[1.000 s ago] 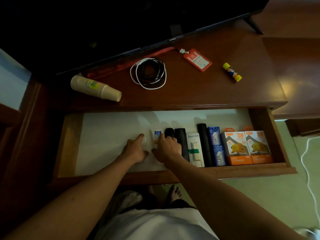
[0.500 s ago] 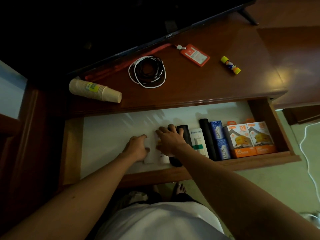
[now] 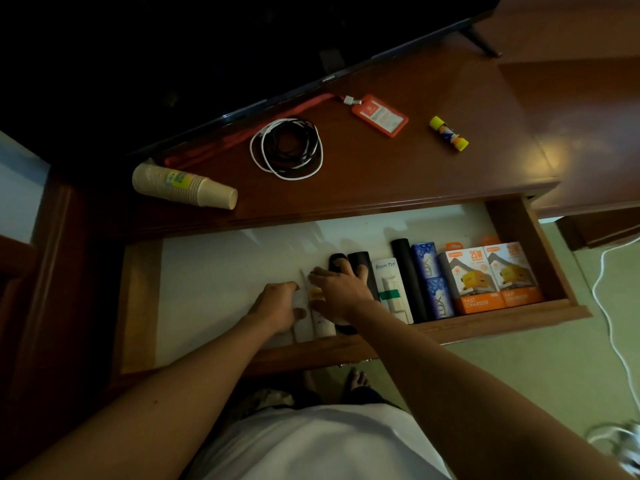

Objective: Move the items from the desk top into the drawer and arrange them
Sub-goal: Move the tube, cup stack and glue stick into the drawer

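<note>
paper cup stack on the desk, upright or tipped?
Tipped. The paper cup stack lies on its side on the desk top, open mouth facing right, toward the coiled cables.

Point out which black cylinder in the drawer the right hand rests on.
The left black cylinder, under the right hand; the taller one beyond the white box stands untouched.

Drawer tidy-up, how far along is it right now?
Done: the right part of the drawer holds a neat row, including two orange charger boxes. In hand: the left hand and right hand are lining up white tubes. Left on the desk top: paper cups, coiled cables, red badge holder, glue stick.
</note>
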Demonstrator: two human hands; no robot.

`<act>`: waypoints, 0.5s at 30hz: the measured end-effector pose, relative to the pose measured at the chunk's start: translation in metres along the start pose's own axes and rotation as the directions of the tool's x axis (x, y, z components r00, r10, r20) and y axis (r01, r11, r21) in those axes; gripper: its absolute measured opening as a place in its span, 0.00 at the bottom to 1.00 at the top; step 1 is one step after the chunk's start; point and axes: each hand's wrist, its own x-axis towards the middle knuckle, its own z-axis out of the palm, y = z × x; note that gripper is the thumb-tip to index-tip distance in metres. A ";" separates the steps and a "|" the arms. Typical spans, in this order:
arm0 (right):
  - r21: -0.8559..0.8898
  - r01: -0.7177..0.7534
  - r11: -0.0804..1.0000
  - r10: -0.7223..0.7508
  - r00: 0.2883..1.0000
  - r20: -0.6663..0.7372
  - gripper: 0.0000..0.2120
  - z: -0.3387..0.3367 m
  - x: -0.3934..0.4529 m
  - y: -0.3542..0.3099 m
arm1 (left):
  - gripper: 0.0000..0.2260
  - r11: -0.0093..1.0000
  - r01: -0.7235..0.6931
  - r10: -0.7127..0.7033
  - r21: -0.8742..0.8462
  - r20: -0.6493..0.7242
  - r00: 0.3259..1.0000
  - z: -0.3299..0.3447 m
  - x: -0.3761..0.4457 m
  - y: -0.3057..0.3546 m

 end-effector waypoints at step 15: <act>0.051 -0.016 0.999 0.015 1.000 0.024 0.32 0.008 -0.008 -0.001 | 0.29 0.994 0.079 -0.075 0.073 -0.063 0.995 0.011 -0.007 0.005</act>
